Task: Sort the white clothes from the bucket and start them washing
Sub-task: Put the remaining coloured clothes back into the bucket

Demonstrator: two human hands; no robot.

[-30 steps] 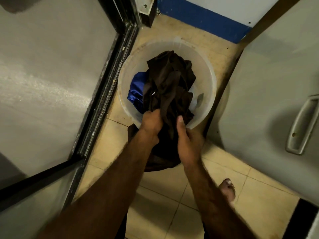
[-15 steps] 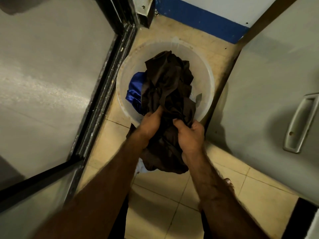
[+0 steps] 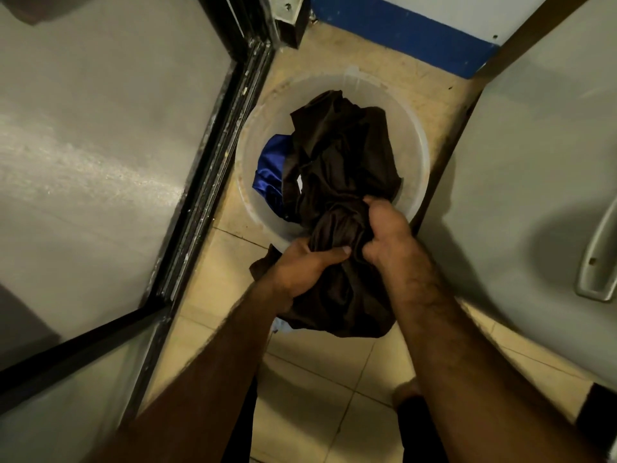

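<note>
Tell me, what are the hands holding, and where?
Both the left hand and right hand grip the brown cloth at its bunched middle, over the bucket rim.

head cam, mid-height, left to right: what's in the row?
Grey panel → black frame strip → blue garment → dark brown garment → translucent bucket's right wall → grey door → its metal handle.

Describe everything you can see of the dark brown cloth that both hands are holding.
The dark brown cloth is thin, matte fabric, crumpled into loose folds. Its upper part lies heaped in the translucent bucket, beside and partly over a blue garment; its lower part spills over the near rim and hangs above the tiled floor. The left hand and right hand bunch its middle, fingers closed.
</note>
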